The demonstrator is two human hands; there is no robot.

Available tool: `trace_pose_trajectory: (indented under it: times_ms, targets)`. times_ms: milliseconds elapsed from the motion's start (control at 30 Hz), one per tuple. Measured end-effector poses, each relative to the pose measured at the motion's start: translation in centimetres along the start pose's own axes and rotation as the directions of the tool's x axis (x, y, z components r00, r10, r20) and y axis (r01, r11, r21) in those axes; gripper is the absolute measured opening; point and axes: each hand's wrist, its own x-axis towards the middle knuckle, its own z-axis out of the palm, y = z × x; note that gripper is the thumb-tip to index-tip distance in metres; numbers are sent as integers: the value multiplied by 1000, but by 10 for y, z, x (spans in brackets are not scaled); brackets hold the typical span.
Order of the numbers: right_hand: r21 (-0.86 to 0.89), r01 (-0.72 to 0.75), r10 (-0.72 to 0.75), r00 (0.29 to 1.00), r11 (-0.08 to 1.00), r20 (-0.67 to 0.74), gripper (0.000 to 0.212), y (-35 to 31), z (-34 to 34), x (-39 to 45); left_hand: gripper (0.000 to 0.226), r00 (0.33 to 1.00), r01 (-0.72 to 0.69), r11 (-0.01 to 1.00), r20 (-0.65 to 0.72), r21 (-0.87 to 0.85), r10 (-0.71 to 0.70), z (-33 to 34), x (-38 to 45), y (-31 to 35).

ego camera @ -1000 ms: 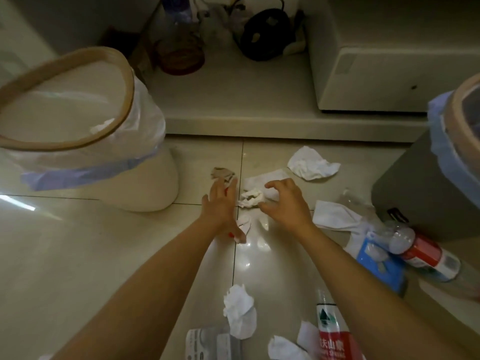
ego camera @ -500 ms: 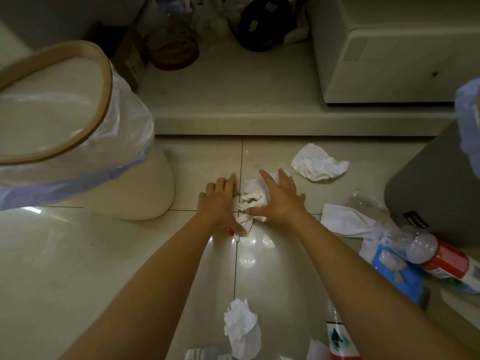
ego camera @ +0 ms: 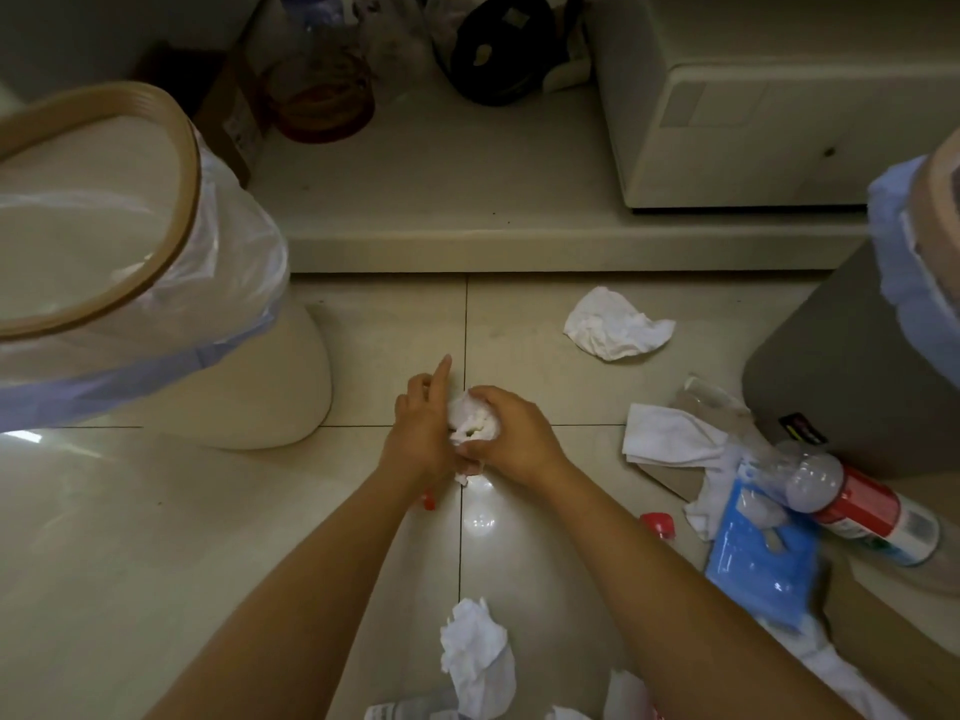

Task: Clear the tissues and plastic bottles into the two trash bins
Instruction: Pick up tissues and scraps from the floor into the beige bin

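My left hand (ego camera: pixel 423 433) and my right hand (ego camera: pixel 511 441) press together around a bunch of white tissues (ego camera: pixel 470 420) just above the tiled floor. The left index finger sticks out. A white bin (ego camera: pixel 156 283) with a tan rim and clear liner stands to the left. A grey bin (ego camera: pixel 852 366) with a blue liner stands to the right. Loose tissues lie behind (ego camera: pixel 613 324), to the right (ego camera: pixel 670 433) and near me (ego camera: pixel 478 657). A red-labelled plastic bottle (ego camera: pixel 862 506) lies by the grey bin, a clear bottle (ego camera: pixel 717 402) behind it.
A raised step (ego camera: pixel 467 200) runs across the back with a jar (ego camera: pixel 322 90), a black object (ego camera: pixel 498 44) and a beige appliance (ego camera: pixel 779 96). A blue packet (ego camera: pixel 763 558) and a red cap (ego camera: pixel 658 524) lie on the right. Another bottle (ego camera: pixel 400 711) shows at the bottom edge.
Both hands have come together from either side and gathered the scattered tissues between them into one bunch. The view has shifted slightly.
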Motion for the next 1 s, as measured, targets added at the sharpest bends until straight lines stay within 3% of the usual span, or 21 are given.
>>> trace_pose_trajectory:
  times_ms: [100,200,367,533,667,767,867,1000]
  targets:
    - [149,-29,20,998,988,65,80,-4,2,-10,109,997,-55,980,34,-190,63,5,-13,-2]
    - [313,-93,52,989,945,137,83,-6,0,-19,76,995,-86,966,23,-242,95,9,-26,-2]
    - [309,-132,91,985,942,146,94,-2,-9,-23,52,985,-132,980,95,-150,147,17,-32,-2]
    - [304,-93,63,992,948,106,90,2,-19,-23,36,988,-106,957,80,-270,132,8,-32,22]
    - [-1,-9,9,991,1000,-134,62,3,-46,-24,30,996,-77,898,9,-433,90,4,-31,44]
    - [-367,-5,-128,932,930,-338,43,16,-73,-14,29,999,-40,829,-19,-558,35,6,-25,57]
    - [-652,-159,-26,964,742,-265,45,31,-95,0,26,999,-32,794,-40,-607,10,10,-19,70]
    - [-704,-256,158,966,662,-203,55,44,-99,8,34,1000,-26,816,-29,-578,11,16,-17,81]
